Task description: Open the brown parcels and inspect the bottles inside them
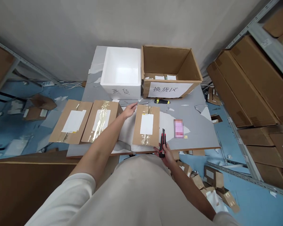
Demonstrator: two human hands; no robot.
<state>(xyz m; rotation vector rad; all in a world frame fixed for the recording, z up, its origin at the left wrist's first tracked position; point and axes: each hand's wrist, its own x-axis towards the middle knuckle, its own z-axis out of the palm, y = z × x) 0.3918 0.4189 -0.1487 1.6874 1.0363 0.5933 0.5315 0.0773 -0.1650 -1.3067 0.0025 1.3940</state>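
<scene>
While the right hand (168, 154) grips a red-and-black cutter (162, 145), nose pointing away from the body, the left hand (130, 110) is empty, fingers loosely extended, at the far left corner of the taped carton (146, 126); can't tell if it touches. Carton sits between the hands: plain brown, upright, flaps down, white label (147, 121) on top, print unreadable, shiny clear tape down the middle seam and partly under the label. Whether the cutter's blade is out is too small to tell. Left of the left hand, two more taped cartons, outer carton (69, 122) and inner carton (101, 121), side by side; left forearm covers part of the inner one. Beyond the left hand, white foam box (120, 88), handwriting on front. Right of it, touching or nearly so, big open carton (171, 89) with handwritten sheet, white-topped items inside. Yellow-and-black cutter (162, 101) lies beyond the right hand, before that box. Pink blurred item (178, 128) lies right of the right hand on the torn grey tabletop (200, 131).
</scene>
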